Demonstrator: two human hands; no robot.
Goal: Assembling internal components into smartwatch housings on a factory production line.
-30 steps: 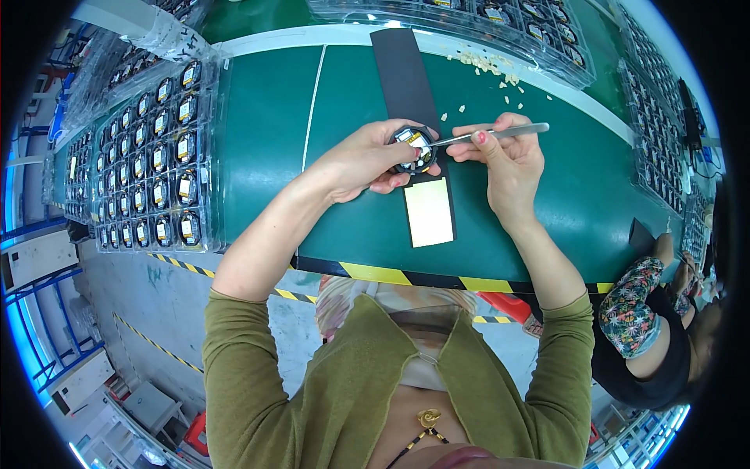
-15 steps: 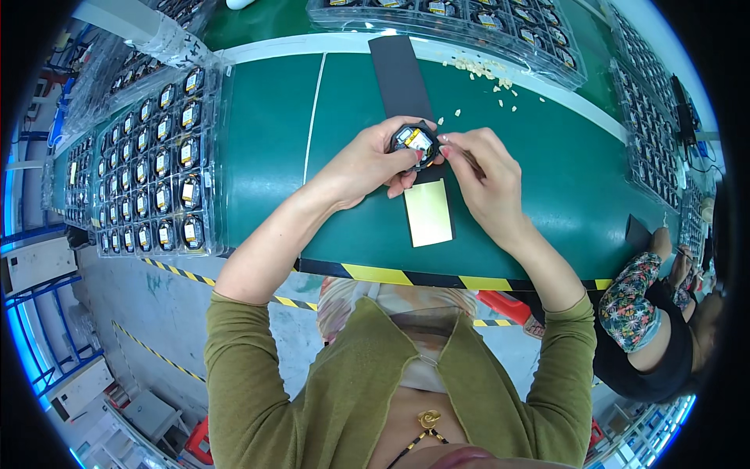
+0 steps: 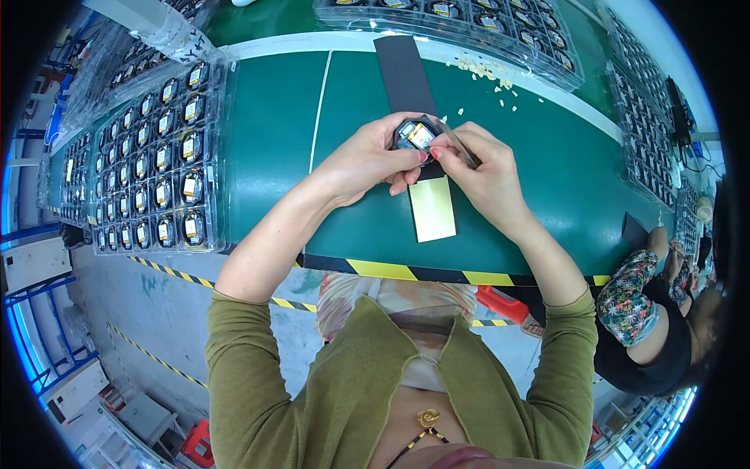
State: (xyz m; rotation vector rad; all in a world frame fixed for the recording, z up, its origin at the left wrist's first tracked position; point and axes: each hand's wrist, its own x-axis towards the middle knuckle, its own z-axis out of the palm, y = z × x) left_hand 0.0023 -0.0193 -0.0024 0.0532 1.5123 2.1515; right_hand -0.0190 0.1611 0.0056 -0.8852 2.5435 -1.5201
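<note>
A small round black device (image 3: 408,139) with a white and yellow label on its face is gripped in my left hand (image 3: 366,162), label side up, thumb on its near edge. My right hand (image 3: 492,168) is closed around slim metal tweezers (image 3: 459,142) and reaches the device's right edge with its fingertips. What the fingers pinch there is too small to tell. Beneath both hands, a dark grey strip (image 3: 405,74) lies on the green mat (image 3: 266,156). At its near end sits a shiny pale yellow sheet (image 3: 433,209).
Clear plastic trays of similar devices stand at left (image 3: 160,164), at the back (image 3: 469,23) and far right (image 3: 641,141). Small cream-coloured bits (image 3: 484,70) are scattered beyond my right hand. Yellow-black tape (image 3: 391,270) marks the near table edge. Another person (image 3: 641,313) sits at right.
My right fingers have moved slightly left, onto the device's edge. The tweezers now stick out more plainly above that hand. My left hand keeps its hold on the device.
</note>
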